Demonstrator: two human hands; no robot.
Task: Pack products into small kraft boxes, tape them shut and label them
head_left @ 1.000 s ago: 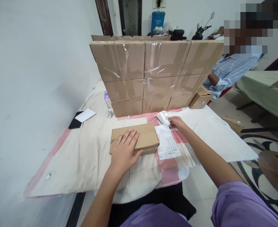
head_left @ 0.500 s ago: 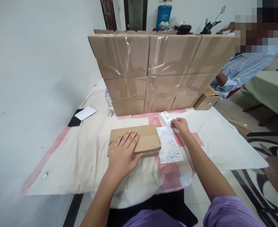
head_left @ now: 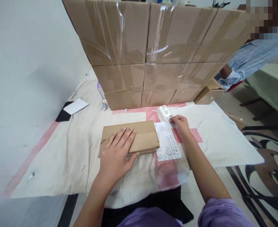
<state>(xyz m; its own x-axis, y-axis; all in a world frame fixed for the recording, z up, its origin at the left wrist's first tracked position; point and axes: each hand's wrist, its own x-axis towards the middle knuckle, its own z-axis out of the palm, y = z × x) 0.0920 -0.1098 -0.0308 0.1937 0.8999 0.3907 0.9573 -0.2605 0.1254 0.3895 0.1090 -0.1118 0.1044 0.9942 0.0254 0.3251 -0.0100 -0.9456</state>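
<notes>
My left hand (head_left: 117,153) spread flat on carton (head_left: 144,134); right hand (head_left: 180,123) at tape dispenser (head_left: 164,112), carton's two o'clock, can't tell its grip

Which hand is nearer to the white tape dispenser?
Right. The right hand is at the near end of the tape dispenser; the left hand lies on the cardboard box, farther away.
</notes>
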